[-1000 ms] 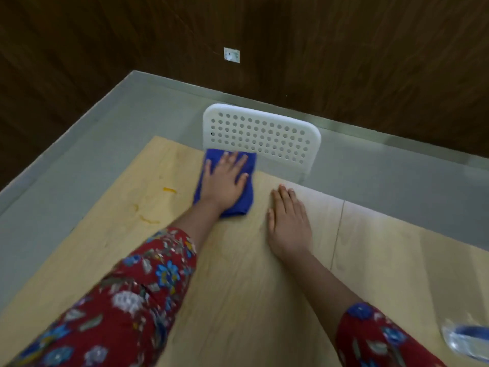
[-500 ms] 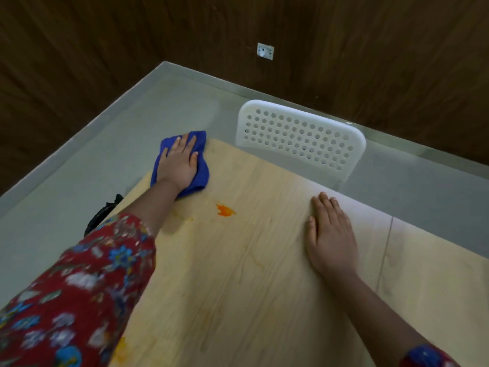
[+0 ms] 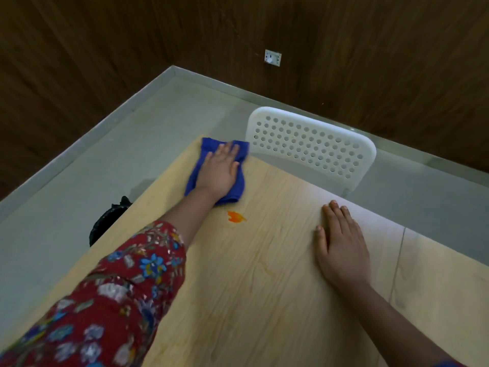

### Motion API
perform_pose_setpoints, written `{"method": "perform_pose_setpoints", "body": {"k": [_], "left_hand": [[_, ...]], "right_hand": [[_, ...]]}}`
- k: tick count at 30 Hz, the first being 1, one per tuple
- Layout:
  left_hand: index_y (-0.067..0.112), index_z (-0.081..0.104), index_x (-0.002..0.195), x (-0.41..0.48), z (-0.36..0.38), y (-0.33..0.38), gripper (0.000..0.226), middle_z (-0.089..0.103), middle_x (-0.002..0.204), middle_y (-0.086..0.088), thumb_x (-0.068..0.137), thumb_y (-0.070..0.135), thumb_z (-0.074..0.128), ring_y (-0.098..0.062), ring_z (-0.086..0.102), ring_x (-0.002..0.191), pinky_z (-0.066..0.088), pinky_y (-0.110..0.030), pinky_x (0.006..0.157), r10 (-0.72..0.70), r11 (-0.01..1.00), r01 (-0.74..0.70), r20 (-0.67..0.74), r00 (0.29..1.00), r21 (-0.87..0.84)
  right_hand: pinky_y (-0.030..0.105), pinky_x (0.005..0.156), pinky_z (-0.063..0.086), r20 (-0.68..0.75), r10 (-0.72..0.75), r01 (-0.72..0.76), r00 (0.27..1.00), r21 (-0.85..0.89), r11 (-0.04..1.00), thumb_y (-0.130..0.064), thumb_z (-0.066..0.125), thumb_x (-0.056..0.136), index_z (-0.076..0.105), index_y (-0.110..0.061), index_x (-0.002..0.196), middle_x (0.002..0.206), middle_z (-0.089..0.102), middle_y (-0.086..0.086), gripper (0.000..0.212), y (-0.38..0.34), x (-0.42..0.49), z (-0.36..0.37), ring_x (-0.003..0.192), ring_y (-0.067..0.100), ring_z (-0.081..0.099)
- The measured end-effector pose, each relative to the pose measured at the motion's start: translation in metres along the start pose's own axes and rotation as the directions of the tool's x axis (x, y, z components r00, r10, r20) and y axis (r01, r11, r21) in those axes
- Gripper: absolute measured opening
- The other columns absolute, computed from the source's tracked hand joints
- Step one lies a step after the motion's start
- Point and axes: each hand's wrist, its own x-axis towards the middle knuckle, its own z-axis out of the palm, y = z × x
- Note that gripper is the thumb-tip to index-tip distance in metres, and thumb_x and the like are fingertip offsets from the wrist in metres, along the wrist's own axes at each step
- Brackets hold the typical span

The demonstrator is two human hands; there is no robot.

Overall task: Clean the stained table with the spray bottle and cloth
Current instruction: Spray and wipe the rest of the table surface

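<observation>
A blue cloth (image 3: 239,190) is pressed flat onto the light wooden table (image 3: 264,313) by the left hand (image 3: 219,172). Its fingers (image 3: 222,151) are laid out straight and slightly spread on the fabric, with none curled round it. The cloth is found at the table's far left corner, with its far edge showing just beyond the fingertips and its near edge under the wrist. An orange stain (image 3: 235,216) is seen just behind the heel of that hand, close to the cloth's near edge but apart from it and uncovered. Fainter yellowish streaks (image 3: 267,270) are visible nearer the person. The right hand (image 3: 341,245) is laid palm down on bare tabletop, fingers straight and held together, with nothing gripped. A white perforated chair back (image 3: 309,151) is seen beyond the fingertips of both hands, past the table's far edge. A black bag (image 3: 108,223) is seen on the grey floor, left of the left forearm, which is covered by a red floral sleeve (image 3: 119,287).
</observation>
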Motion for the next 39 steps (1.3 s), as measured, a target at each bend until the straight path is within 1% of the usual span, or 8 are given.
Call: {"method": "perform_pose_setpoints", "body": {"k": [4,9,14,21,27,31,36,39], "left_hand": [[0.035,0.02,0.152,-0.087,0.007,0.011,0.056,0.014,0.16,0.013,0.097,0.048,0.019,-0.008,0.012,0.147,0.011,-0.042,0.118,0.323,0.941,-0.331,0.101,0.941,0.074],[0.039,0.015,0.152,-0.11,-0.012,-0.059,0.059,0.009,0.161,0.015,0.095,0.055,0.015,-0.009,0.009,0.148,0.01,-0.055,0.114,-0.05,0.989,0.046,0.024,0.998,0.143],[0.025,0.015,0.154,-0.032,-0.011,-0.031,0.052,0.013,0.162,0.004,0.104,0.035,0.024,-0.012,0.009,0.148,0.012,-0.047,0.118,-0.166,0.984,0.166,-0.012,0.986,0.07],[0.039,0.015,0.152,-0.13,0.005,-0.001,0.054,0.008,0.16,0.017,0.099,0.047,0.019,-0.004,0.008,0.147,0.009,-0.039,0.118,0.417,0.906,-0.424,0.134,0.899,0.023],[0.03,0.02,0.153,-0.082,-0.019,-0.087,0.055,0.016,0.161,0.007,0.101,0.045,0.022,-0.015,0.015,0.148,0.018,-0.049,0.116,-0.153,0.984,0.157,-0.045,0.987,0.08],[0.025,0.017,0.154,-0.009,-0.009,-0.044,0.051,0.013,0.162,0.004,0.103,0.034,0.025,-0.012,0.011,0.148,0.013,-0.045,0.118,-0.274,0.961,0.276,-0.07,0.959,0.013],[0.03,0.024,0.152,-0.058,0.005,0.006,0.058,0.019,0.16,0.01,0.096,0.044,0.016,-0.009,0.016,0.147,0.016,-0.039,0.117,0.195,0.981,-0.196,0.049,0.979,0.005],[0.033,0.026,0.151,-0.068,-0.004,-0.039,0.058,0.021,0.159,0.011,0.096,0.046,0.017,-0.009,0.019,0.146,0.021,-0.04,0.114,0.118,0.993,-0.117,-0.024,0.993,0.019]], "right_hand": [[0.036,0.121,0.012,0.004,-0.011,0.011,1.0,0.006,1.0,-0.045,0.022,0.095,0.026,-0.021,0.152,0.16,0.02,-0.005,0.062,0.0,0.0,0.0,0.148,0.011,0.01],[0.035,0.121,0.009,0.005,-0.013,0.013,1.0,-0.013,1.0,-0.047,0.021,0.095,0.026,-0.019,0.152,0.16,0.019,-0.004,0.063,-0.001,0.0,-0.001,0.148,0.012,0.009],[0.034,0.121,0.009,0.0,-0.013,0.013,1.0,-0.013,1.0,-0.05,0.022,0.095,0.025,-0.02,0.152,0.16,0.018,-0.005,0.065,-0.001,0.0,0.001,0.148,0.012,0.009],[0.035,0.121,0.009,0.016,-0.017,0.017,1.0,-0.022,1.0,-0.054,0.02,0.094,0.022,-0.02,0.153,0.161,0.015,-0.006,0.068,0.002,-0.001,0.001,0.149,0.012,0.006],[0.035,0.121,0.008,0.019,-0.02,0.02,1.0,-0.023,1.0,-0.056,0.016,0.093,0.02,-0.02,0.153,0.161,0.012,-0.006,0.07,0.001,0.0,0.001,0.149,0.012,0.004],[0.034,0.121,0.009,0.004,-0.015,0.015,1.0,-0.012,1.0,-0.055,0.019,0.093,0.023,-0.02,0.152,0.161,0.015,-0.006,0.069,0.001,0.0,0.002,0.148,0.011,0.006],[0.035,0.122,0.008,0.032,-0.021,0.021,0.999,-0.002,1.0,-0.055,0.018,0.094,0.02,-0.022,0.153,0.161,0.013,-0.008,0.068,0.003,0.0,0.0,0.148,0.009,0.004],[0.034,0.122,0.007,0.04,-0.02,0.02,0.999,-0.003,1.0,-0.055,0.017,0.094,0.019,-0.023,0.154,0.161,0.011,-0.008,0.067,0.003,0.0,0.0,0.148,0.008,0.002]]}}
